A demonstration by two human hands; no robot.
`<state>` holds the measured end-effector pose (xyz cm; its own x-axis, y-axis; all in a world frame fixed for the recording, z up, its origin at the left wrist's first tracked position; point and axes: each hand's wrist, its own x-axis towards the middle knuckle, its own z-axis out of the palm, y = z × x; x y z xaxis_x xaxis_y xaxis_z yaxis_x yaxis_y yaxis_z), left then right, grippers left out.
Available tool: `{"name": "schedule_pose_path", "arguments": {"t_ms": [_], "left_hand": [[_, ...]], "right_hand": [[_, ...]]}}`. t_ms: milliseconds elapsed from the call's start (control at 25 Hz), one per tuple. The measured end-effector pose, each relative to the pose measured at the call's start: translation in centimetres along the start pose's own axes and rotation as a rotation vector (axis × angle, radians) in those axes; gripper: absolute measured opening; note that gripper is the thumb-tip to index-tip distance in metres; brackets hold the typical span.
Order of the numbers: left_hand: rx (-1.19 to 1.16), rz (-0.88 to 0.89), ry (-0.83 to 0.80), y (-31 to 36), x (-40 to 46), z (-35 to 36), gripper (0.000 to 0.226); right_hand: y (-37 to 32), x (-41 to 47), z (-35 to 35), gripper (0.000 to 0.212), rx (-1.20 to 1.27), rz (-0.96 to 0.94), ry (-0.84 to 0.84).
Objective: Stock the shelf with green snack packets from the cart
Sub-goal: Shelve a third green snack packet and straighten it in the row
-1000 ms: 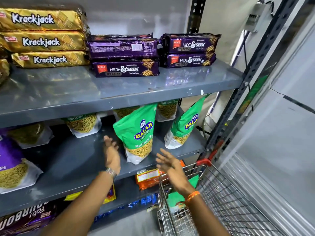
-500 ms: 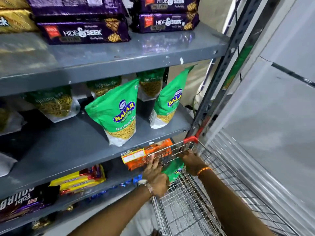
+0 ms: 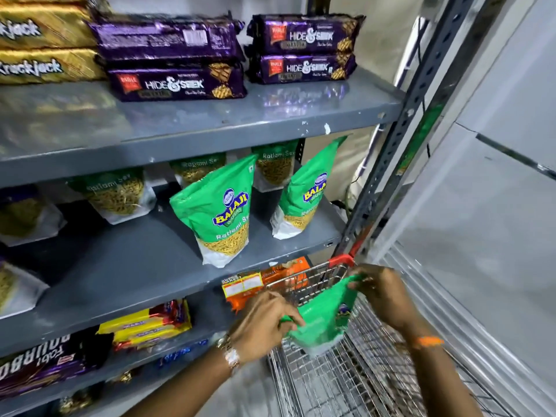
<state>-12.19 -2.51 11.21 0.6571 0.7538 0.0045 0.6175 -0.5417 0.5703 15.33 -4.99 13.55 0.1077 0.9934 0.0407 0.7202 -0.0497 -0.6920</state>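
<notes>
Shelving occupies the left of the view: the middle shelf [image 3: 126, 266] carries 2 green snack packets standing upright near its front edge, the front-centre packet [image 3: 224, 212] and the right-hand packet [image 3: 304, 203], with further packets of the same kind behind them under the upper shelf [image 3: 210, 121], which holds purple biscuit packs [image 3: 177, 82]. Below, an orange packet [image 3: 255, 288] lies on the lower shelf just beside the cart. Left hand [image 3: 264, 320] is clamped on the lower left edge of the held green packet [image 3: 322, 317]; right hand [image 3: 380, 291] is pinched shut on its top right corner. That packet hangs between both hands, inside the wire cart [image 3: 346, 383] at its near end, just below the red-capped rim [image 3: 341, 261]. Cart contents apart from this packet cannot be confirmed; blur hides the basket floor. Risk 1: the packet may snag on the wire rim during lift-out, since it sits close against the front wires. Risk 2: edge-only pinch grips on slippery film may let the packet slide free. Risk 3: placement beside the front-centre packet could topple it, because it stands unsupported near the shelf edge.
</notes>
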Motion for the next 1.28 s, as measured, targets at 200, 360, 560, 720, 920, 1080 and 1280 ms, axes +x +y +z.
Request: {"name": "schedule_pose_path", "arguments": {"t_ms": [200, 360, 560, 720, 920, 1080, 1280], "left_hand": [[-0.471, -0.067, 0.421, 2.7, -9.0, -9.9, 0.016], [-0.876, -0.127, 0.758, 1.2, -13.6, -15.6, 0.046], [-0.795, -0.168, 1.031, -4.1, -18.4, -21.6, 0.046], [-0.723, -0.206, 1.105, -9.5, -19.4, -24.6, 0.050], [-0.686, -0.290, 1.195, -16.3, -17.4, -26.4, 0.043], [-0.724, -0.433, 1.167, -19.6, -15.4, -23.8, 0.051], [-0.812, -0.845, 0.993, -19.5, -13.9, -17.0, 0.064]], "right_hand": [[-11.3, -3.7, -3.2, 0.005, 0.481, -0.089, 0.144], [-19.5, -1.9, 1.2, 0.011, 0.658, -0.177, 0.092], [-28.0, 1.6, 9.8, 0.015, 0.717, -0.263, 0.124], [-32.4, 4.1, 14.6, 0.017, 0.720, -0.323, 0.217], [-35.1, 8.0, 20.3, 0.022, 0.557, -0.363, 0.223], [-34.7, 10.5, 23.5, 0.072, 0.493, -0.168, -0.062], [-33.0, 10.9, 25.7, 0.075, 0.557, -0.052, -0.390]]}}
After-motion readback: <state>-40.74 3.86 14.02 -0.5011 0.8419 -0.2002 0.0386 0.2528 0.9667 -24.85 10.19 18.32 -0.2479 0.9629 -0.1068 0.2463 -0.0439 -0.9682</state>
